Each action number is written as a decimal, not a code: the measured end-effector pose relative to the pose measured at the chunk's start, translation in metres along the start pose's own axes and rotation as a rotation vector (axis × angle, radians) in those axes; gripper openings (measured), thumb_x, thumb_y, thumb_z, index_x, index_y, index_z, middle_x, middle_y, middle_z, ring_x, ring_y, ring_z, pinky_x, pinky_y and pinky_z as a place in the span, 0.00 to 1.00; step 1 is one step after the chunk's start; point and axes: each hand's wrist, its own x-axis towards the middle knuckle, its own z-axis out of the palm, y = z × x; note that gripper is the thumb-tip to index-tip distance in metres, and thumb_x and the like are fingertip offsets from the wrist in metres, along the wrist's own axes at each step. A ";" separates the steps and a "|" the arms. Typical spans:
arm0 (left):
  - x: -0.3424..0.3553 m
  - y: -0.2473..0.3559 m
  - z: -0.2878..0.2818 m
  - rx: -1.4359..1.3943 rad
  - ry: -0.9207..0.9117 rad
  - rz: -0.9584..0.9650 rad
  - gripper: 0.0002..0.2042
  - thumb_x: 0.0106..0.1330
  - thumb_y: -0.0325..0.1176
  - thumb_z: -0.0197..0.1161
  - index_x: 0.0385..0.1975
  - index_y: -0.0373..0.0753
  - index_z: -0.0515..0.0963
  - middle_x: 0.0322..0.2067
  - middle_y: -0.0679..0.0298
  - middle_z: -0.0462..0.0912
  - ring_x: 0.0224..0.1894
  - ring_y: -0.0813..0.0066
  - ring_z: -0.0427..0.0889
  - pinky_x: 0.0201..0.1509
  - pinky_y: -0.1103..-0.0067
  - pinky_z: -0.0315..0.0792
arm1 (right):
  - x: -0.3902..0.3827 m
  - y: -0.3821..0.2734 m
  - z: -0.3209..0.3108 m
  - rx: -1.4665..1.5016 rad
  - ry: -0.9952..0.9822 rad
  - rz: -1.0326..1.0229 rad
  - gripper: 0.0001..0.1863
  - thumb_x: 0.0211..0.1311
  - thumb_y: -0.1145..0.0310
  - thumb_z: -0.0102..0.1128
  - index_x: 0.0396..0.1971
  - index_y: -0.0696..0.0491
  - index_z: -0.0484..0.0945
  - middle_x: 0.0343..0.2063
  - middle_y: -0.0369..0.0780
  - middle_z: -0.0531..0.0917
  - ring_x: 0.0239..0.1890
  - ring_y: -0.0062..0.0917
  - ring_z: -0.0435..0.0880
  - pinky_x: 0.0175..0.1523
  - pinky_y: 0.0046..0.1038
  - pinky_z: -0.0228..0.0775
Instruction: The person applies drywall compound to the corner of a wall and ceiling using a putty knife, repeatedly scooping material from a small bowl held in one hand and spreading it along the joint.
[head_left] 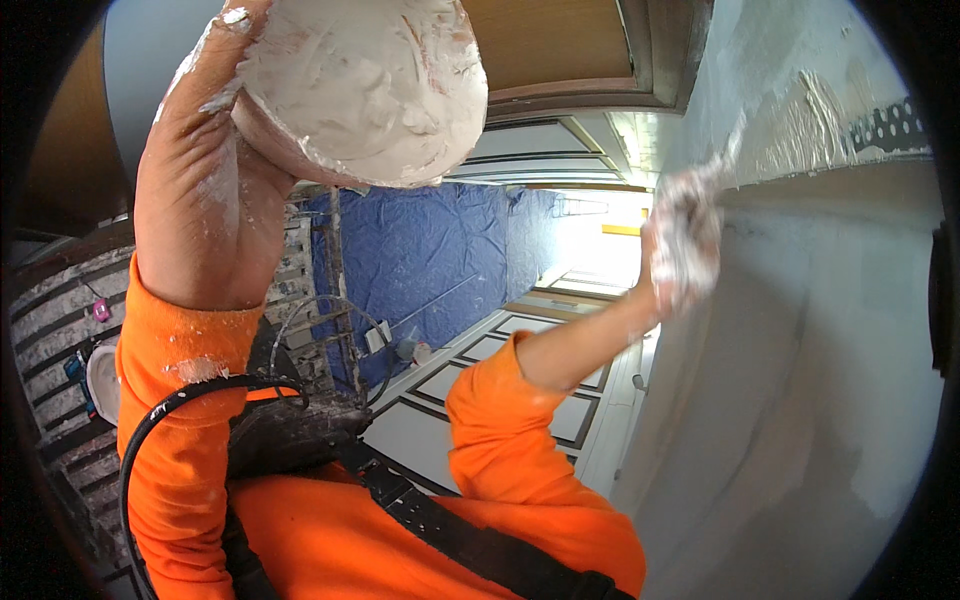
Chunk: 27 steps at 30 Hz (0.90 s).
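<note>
My left hand (pixel 225 190), streaked with white plaster, is raised at the upper left. Its thumb side lies along the rim of a rounded bowl (pixel 290 158) filled with creamy white plaster (pixel 370 80). The other fingers are hidden behind the bowl. My right hand (pixel 685 245) is coated in plaster and smeared by motion. It is closed around a thin plaster-covered tool (pixel 737 145), whose tip is at the wall's edge; its exact kind is unclear. Beside that tip, ridged wet plaster (pixel 805 125) partly covers a perforated metal corner strip (pixel 888 130).
A grey plastered wall (pixel 830 350) runs down the right side. Below are a slatted, plaster-spattered platform (pixel 70 330) and a blue floor sheet (pixel 420 260). Dark-trimmed white panels (pixel 430 430) stand beyond. A black hose (pixel 150 450) loops by my left sleeve; wooden panelling (pixel 550 45) is overhead.
</note>
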 end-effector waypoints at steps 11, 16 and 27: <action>0.003 0.000 -0.002 -0.021 -0.014 -0.010 0.20 0.63 0.38 0.55 0.52 0.35 0.68 0.54 0.57 0.68 0.58 0.66 0.66 0.50 0.70 0.72 | 0.022 -0.002 0.063 -0.020 -0.101 -0.012 0.15 0.57 0.78 0.45 0.44 0.67 0.68 0.38 0.48 0.72 0.44 0.35 0.72 0.48 0.35 0.67; 0.000 0.005 -0.007 -0.010 -0.005 0.007 0.20 0.63 0.38 0.55 0.52 0.35 0.68 0.54 0.57 0.68 0.58 0.66 0.66 0.50 0.70 0.71 | 0.001 -0.004 0.069 -0.010 -0.122 0.131 0.14 0.58 0.75 0.45 0.44 0.64 0.69 0.43 0.48 0.70 0.48 0.32 0.69 0.51 0.34 0.67; -0.001 0.002 -0.008 -0.021 0.006 0.009 0.19 0.63 0.38 0.55 0.52 0.35 0.68 0.55 0.57 0.68 0.59 0.66 0.65 0.50 0.71 0.71 | -0.013 0.017 0.029 -0.043 -0.050 -0.020 0.24 0.57 0.78 0.41 0.56 0.65 0.63 0.42 0.49 0.72 0.44 0.32 0.71 0.49 0.31 0.67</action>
